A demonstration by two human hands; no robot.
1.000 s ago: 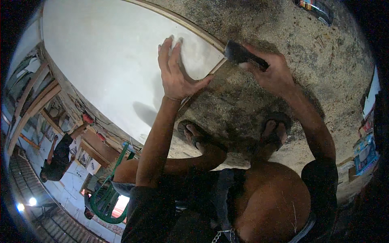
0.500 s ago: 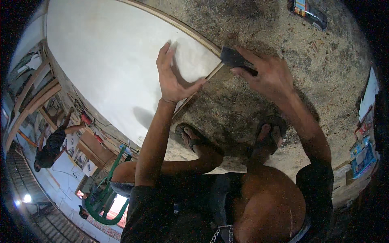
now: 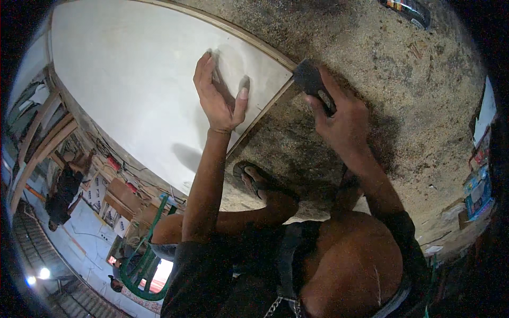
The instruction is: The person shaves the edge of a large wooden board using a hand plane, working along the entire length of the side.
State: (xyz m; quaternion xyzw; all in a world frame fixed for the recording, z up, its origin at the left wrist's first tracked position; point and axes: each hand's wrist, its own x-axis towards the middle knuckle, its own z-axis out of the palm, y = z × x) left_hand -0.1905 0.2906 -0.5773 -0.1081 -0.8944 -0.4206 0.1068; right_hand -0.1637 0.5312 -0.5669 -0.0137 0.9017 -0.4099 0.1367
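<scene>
A large white board (image 3: 143, 69) with a wooden edge lies over the floor at the left and middle. My left hand (image 3: 218, 100) is at its right part, fingers and thumb apart, holding nothing. Its shadows lie close to the fingertips; whether they touch the board I cannot tell. My right hand (image 3: 344, 116) grips a dark grey block (image 3: 310, 79), thumb on the near side and fingers on the far side. The block sits against the board's right corner. Part of it is hidden behind the fingers.
Rough, speckled ground (image 3: 413, 116) spreads to the right. A dark package (image 3: 408, 12) lies at the far right, and blue packaging (image 3: 478, 193) at the right rim. My sandaled foot (image 3: 252, 177) is below the board. Another person (image 3: 66, 193), a green chair (image 3: 151, 265) and timber (image 3: 42, 148) are at the left.
My left thumb has lifted from the board's edge and moved in over the white face. My right hand has turned more upright, with the block tilted at the corner. The view has shifted slightly.
</scene>
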